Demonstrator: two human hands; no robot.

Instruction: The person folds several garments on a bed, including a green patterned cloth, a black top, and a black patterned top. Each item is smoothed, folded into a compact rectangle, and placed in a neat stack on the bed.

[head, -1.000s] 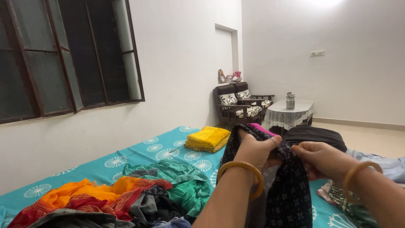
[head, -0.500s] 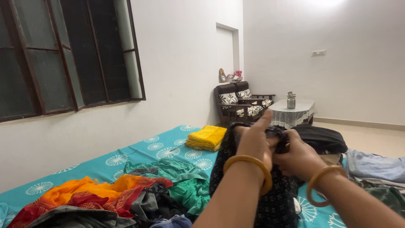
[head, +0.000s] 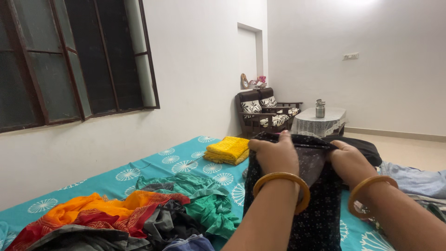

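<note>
You are looking across a white-walled room with a dark window (head: 79,60) on your left and a bed (head: 153,169) covered in a teal sheet with white round prints below you. At the far wall stand one dark chair (head: 265,111) with patterned cushions and one small table (head: 320,124) under a lace cover, with one metal can (head: 320,109) on it.

On the bed you have one folded yellow cloth (head: 229,150) near the far edge, and one loose heap of clothes (head: 134,216) at lower left: orange, red, green and grey pieces tangled together. One dark bag (head: 362,148) lies behind your hands, and one pale blue garment (head: 416,179) lies at the right.

You have two hands up, each with one yellow bangle at the wrist. Your left hand (head: 274,155) and right hand (head: 348,160) are both closed tight on the top edge of one black dotted cloth (head: 316,204). That edge runs left to right between your fists. The rest of the cloth hangs straight down below your grip, its long axis upright, over the bed.
</note>
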